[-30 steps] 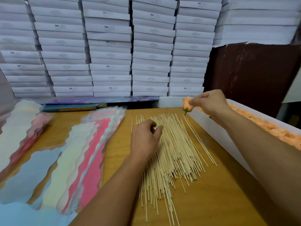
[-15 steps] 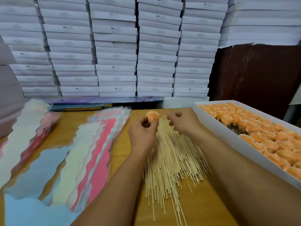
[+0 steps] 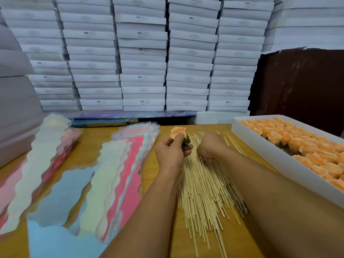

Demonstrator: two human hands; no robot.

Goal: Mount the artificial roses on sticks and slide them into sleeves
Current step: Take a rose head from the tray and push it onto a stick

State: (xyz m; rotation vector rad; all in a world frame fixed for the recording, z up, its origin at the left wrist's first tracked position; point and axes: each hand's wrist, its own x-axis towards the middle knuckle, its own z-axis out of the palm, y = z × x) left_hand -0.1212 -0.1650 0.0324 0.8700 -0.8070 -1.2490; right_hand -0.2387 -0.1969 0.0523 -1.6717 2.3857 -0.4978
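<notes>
rose (image 3: 177, 132), peach, now sits pinched in the left hand (image 3: 170, 152) above the sticks (image 3: 202, 185), passed over from the right hand (image 3: 209, 146), whose fingers curl down into the pile, grip unclear; mounting seems next. sleeves (image 3: 119, 174) left, rose box (image 3: 275, 155) right; bare table (image 3: 240, 239) nearest.

A packing workshop; stacked white cartons (image 3: 141, 58) wall the bench (image 3: 167, 229); a tray (image 3: 264, 146) holds bulk roses (image 3: 301, 146).

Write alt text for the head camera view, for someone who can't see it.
A person's left hand holds an orange rose while the right hand reaches into a pile of sticks on a wooden table. Coloured sleeves lie left; a box of roses sits right.
</notes>
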